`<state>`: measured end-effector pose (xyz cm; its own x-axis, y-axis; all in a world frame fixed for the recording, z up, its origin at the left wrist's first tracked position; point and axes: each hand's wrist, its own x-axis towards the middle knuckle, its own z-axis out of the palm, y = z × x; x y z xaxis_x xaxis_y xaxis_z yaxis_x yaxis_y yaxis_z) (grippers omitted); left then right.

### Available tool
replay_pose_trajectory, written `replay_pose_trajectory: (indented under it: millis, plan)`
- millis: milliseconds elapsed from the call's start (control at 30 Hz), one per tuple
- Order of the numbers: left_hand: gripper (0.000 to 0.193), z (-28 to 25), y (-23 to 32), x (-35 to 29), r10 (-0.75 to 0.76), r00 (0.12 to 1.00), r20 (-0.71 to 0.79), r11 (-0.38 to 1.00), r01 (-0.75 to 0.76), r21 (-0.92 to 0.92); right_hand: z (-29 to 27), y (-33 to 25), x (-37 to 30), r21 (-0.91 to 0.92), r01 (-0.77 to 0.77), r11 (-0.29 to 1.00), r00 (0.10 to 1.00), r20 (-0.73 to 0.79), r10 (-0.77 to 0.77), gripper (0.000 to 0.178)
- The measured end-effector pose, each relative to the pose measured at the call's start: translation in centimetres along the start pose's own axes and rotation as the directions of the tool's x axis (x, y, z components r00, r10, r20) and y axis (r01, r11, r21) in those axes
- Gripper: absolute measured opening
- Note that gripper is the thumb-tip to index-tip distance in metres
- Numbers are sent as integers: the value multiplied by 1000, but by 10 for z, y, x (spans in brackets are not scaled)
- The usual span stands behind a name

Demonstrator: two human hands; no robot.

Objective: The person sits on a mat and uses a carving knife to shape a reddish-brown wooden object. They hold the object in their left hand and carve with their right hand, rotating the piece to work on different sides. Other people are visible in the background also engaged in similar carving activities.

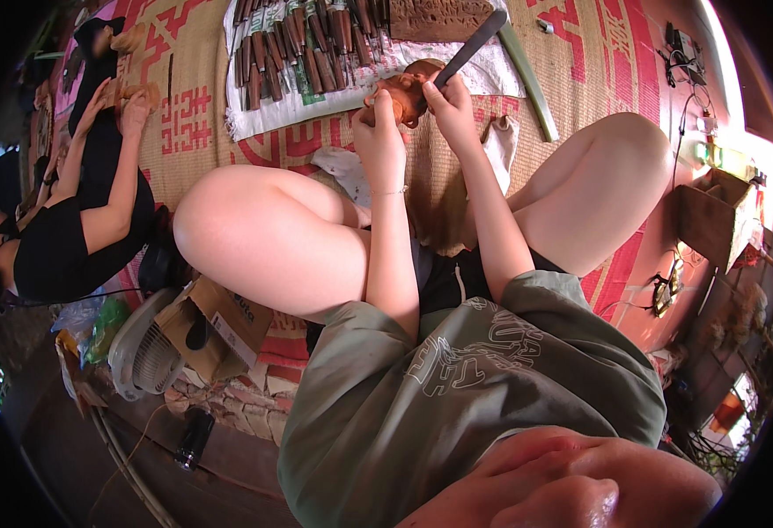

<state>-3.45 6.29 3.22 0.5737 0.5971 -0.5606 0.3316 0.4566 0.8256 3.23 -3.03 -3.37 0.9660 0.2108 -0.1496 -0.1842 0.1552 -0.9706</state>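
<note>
My left hand (379, 121) is closed around a reddish-brown carved wooden figure (411, 91), holding it above the near edge of a white cloth (263, 121). My right hand (450, 101) grips a long, flat, dark-grey file (476, 44), which slants up and to the right. The file's lower end is at the carving's right side; my fingers hide whether it touches. On the cloth behind lie several carving chisels (303, 48) with brown wooden handles, and a carved wooden block (439, 19).
A wooden stump (439, 207) stands between my legs on the patterned mat (316, 145). A green strip (529, 79) lies along the cloth's right side. Another person (78, 211) sits at the left with hands on a brown piece. A cardboard box (215, 330) and a wooden box (712, 216) stand at the sides.
</note>
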Motion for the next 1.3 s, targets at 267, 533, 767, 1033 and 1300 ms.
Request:
replay_pose_trajectory:
  millis: [267,533,767,1033,1300]
  plan:
    - [43,1,-2,2,-11,1000,3,1000,11,-22,-3,0,5,-60,32,998,994,-99,-38,12]
    - [42,0,1,2,-61,998,11,998,61,-33,-6,-2,8,-245,64,967,989,-115,-95,12]
    - [40,2,-7,0,-36,999,9,996,36,-84,3,-5,-3,-211,129,969,989,93,-111,12]
    - [41,2,-4,2,-37,999,10,996,38,-77,-5,0,10,-329,134,935,978,-111,-179,12]
    - [41,0,-10,3,-17,1000,25,997,18,-77,-6,-6,4,-101,70,992,994,91,-61,9]
